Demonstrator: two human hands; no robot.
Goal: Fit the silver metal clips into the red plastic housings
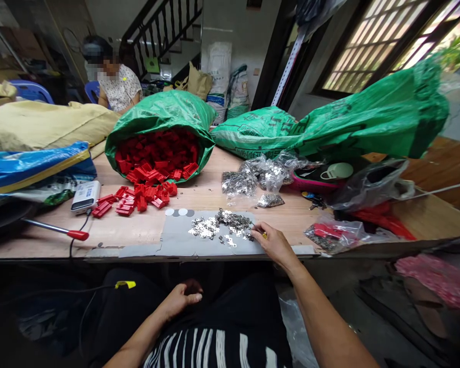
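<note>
My right hand [271,244] rests at the right edge of a grey mat [176,240], its fingers pinched around a thin tool with a bit of yellow [265,235] showing; the tool's kind is unclear. Right by its fingertips lies a heap of small metal plates [233,220], dark on the right side. Brighter silver plates [204,228] spread to the left, with a few loose ones nearer the front edge. Below the table edge, my left hand [184,297] hovers over my lap, thumb apart from loosely bent fingers, with nothing visible in it.
A green sack [164,110] spills red plastic parts [149,191] onto the table [210,191]. Plastic bags of metal parts [239,184] lie behind the mat. At left are a white device [86,197] and a red-tipped lever [77,235]. Another person [118,84] sits across.
</note>
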